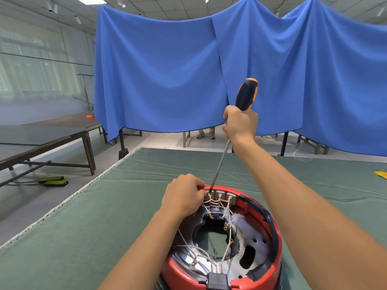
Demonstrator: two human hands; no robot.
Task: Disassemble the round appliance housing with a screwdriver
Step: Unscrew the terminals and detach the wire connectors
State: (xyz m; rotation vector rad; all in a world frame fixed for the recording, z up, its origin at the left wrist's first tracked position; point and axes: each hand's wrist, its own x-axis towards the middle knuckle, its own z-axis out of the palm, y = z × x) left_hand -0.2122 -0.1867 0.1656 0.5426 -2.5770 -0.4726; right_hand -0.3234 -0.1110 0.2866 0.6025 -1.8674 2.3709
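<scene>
The round red appliance housing [274, 243] lies open side up on the green cloth, near the bottom of the view. White wires with brass terminals [219, 200] cross its metal inside. My left hand [183, 195] grips the far left rim of the housing, fingers curled over it. My right hand [240, 124] holds a long screwdriver [246, 95] by its black and orange handle, raised above the housing. The shaft slants down and its tip sits at the terminal block on the far rim, right beside my left fingers.
The work table wears a green cloth [104, 216] whose left edge runs diagonally. A yellow object [381, 174] lies at the right edge. Blue curtains [167, 70] hang behind, and a person's shoes show under them. Dark wooden tables [52, 139] stand at left.
</scene>
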